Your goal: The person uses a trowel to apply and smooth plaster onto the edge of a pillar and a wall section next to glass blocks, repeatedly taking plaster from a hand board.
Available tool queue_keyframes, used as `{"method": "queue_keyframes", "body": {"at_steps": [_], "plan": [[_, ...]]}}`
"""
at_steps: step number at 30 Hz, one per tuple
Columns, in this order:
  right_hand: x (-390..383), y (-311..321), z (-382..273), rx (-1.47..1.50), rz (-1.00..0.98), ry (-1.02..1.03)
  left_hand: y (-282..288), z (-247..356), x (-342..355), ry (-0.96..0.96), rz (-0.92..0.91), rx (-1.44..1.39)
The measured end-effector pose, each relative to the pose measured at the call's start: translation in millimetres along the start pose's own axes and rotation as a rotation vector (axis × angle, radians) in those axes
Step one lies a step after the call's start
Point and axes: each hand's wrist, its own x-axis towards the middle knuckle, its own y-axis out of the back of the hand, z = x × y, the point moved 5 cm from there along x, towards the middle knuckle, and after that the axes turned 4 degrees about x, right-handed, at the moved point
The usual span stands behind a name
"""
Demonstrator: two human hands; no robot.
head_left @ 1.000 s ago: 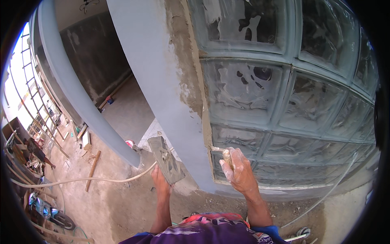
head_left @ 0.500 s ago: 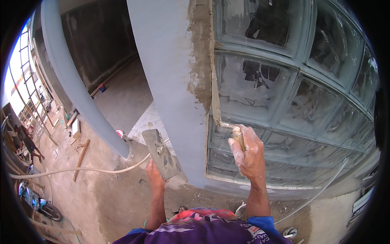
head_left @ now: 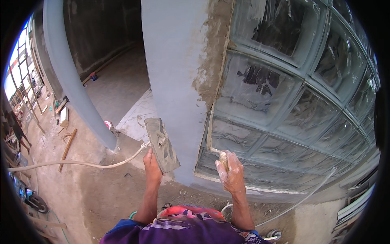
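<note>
My left hand [head_left: 152,167] is closed round the underside of a narrow, rectangular plasterer's hawk [head_left: 171,162]. Grey mortar [head_left: 163,143] lies smeared on its upper face. My right hand [head_left: 231,174], pale with dried plaster, is wrapped round the handle of a long thin trowel [head_left: 209,129]. The blade points up and lies along the seam between the pale blue-grey wall [head_left: 174,69] and the glass blocks [head_left: 256,95]. Above the blade, a rough strip of brown-grey mortar [head_left: 211,61] covers the wall's edge beside the glass.
A hose [head_left: 97,165] runs leftward from behind the hawk. Left of the wall is a doorway with a curved post [head_left: 77,89]. A wooden strip [head_left: 68,149] lies on the dirt floor; a motorcycle [head_left: 36,201] stands far left. Long pieces [head_left: 353,207] are stacked at right.
My right hand has drawn the trowel down the seam toward me. The view has shifted, with the wall and glass blocks tilting. My left hand still holds the hawk in much the same place.
</note>
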Motion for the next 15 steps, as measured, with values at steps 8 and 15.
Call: {"method": "queue_keyframes", "body": {"at_steps": [8,15], "plan": [[-8.0,28.2,-5.0,0.053,0.057,-0.167,1.6,-6.9,11.3,-0.047,-0.09,-0.031],[32.5,39.6,-22.0,0.165,0.171,-0.172,12.8,-7.6,17.8,-0.008,-0.06,-0.103]]}}
